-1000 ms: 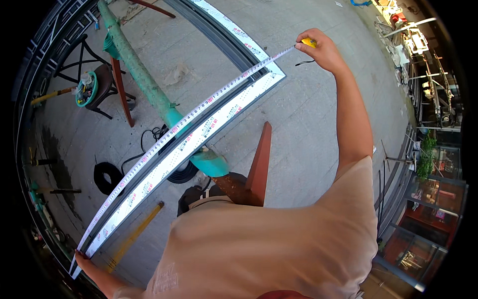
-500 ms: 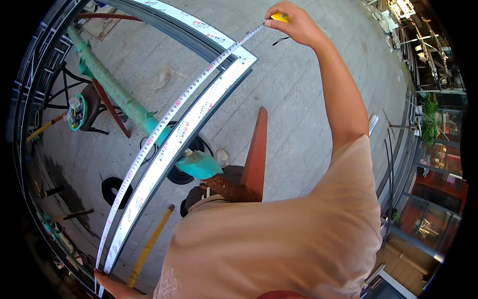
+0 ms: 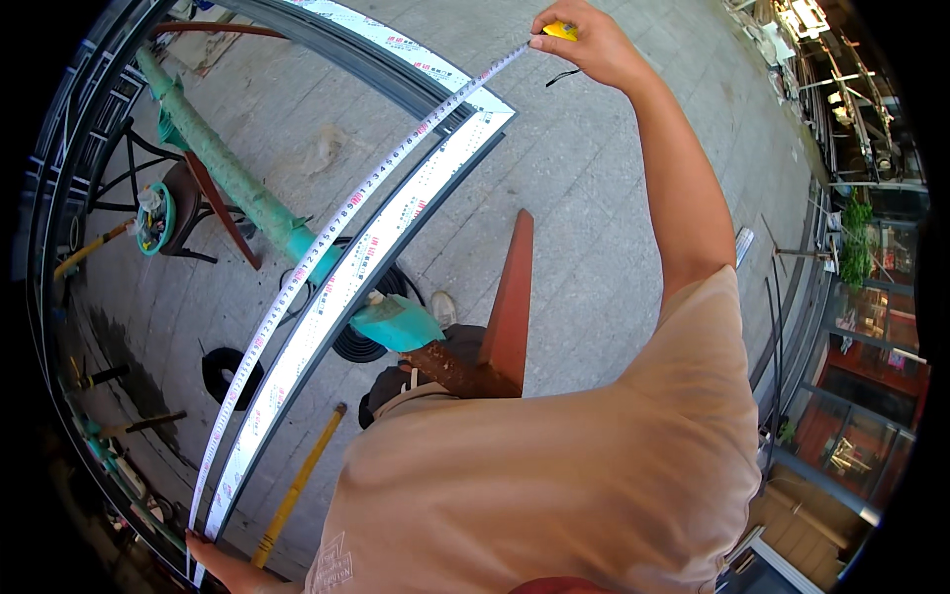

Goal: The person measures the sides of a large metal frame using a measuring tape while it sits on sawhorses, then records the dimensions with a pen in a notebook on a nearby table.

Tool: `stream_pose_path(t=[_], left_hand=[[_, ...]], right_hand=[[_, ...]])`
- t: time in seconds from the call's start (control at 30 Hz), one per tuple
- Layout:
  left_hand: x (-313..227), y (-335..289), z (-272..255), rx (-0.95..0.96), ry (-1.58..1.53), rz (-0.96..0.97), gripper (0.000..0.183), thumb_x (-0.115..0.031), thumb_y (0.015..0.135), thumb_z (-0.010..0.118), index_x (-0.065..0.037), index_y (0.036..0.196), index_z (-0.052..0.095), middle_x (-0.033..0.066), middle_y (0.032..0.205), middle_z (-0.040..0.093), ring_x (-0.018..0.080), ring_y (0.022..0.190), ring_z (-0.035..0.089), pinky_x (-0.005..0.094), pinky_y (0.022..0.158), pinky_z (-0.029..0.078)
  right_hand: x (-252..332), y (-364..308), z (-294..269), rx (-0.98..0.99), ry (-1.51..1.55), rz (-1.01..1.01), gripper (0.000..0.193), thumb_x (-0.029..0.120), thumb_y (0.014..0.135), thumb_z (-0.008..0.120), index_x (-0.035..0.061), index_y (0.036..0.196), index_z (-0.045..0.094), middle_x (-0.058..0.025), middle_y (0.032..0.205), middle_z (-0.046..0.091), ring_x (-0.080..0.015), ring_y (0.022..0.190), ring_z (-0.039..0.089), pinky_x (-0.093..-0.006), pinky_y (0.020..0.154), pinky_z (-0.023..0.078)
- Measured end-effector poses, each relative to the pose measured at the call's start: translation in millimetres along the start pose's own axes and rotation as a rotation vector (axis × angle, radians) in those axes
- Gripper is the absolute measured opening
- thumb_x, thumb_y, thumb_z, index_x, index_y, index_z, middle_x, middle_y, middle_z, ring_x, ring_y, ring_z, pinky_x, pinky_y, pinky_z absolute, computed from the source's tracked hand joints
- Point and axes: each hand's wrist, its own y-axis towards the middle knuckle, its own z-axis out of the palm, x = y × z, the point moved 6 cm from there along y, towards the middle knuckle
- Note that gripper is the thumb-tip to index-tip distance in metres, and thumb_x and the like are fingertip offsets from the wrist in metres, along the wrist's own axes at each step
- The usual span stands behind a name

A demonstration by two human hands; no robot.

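Observation:
A yellow tape measure is gripped in my right hand, out beyond the far corner of a frame. Its white blade runs from there down to the lower left, bowed in the picture, along the inner side of the nearest frame bar. This dark metal window or door frame has white printed protective film on its face. At the bar's lower-left end, my left hand is closed at the blade and the bar's edge; most of its fingers are hidden. A black wrist strap dangles from the tape measure's case.
Under the frame lies a pole wrapped in green, with a teal-wrapped support and reddish-brown beam close to my body. A dark chair holds a teal basin. Black coils and a yellow pole lie on grey paving.
Almost nothing differs. My right hand and the tape measure sit very slightly further right, and the view has shifted a little; both hands keep their grip.

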Motion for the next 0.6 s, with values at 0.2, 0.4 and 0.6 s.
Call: stream_pose_path(t=[0.2, 0.4, 0.6], left_hand=[[1.4, 3.7, 1.5, -0.021, -0.005, -0.022, 0.021, -0.035, 0.102, 0.071, -0.015, 0.096, 0.068, -0.0059, 0.078, 0.059, 0.0064, 0.066, 0.055, 0.0211, 0.053, 0.043], [7.3, 5.8, -4.7, -0.053, -0.01, -0.009, 0.022, -0.035, 0.102, 0.071, -0.015, 0.094, 0.067, -0.006, 0.077, 0.058, 0.0066, 0.065, 0.055, 0.0213, 0.052, 0.042], [7.2, 5.9, -8.0, -0.062, -0.02, 0.002, 0.022, -0.034, 0.102, 0.071, -0.015, 0.093, 0.066, -0.0061, 0.075, 0.057, 0.0067, 0.064, 0.054, 0.0215, 0.052, 0.042]], right_hand=[[1.3, 0.1, -1.4, -0.015, -0.012, 0.018, 0.031, 0.037, 0.091, 0.083, 0.01, 0.105, 0.077, -0.009, 0.11, 0.072, -0.0288, 0.105, 0.068, -0.0396, 0.093, 0.054], [0.3, 0.4, 1.1, -0.012, -0.021, 0.033, 0.031, 0.038, 0.092, 0.083, 0.0104, 0.106, 0.078, -0.0085, 0.112, 0.072, -0.0283, 0.106, 0.068, -0.0395, 0.093, 0.054], [0.5, -2.0, -0.1, -0.017, 0.007, 0.04, 0.029, 0.036, 0.093, 0.082, 0.0099, 0.105, 0.077, -0.0089, 0.111, 0.072, -0.028, 0.106, 0.068, -0.0391, 0.094, 0.053]])
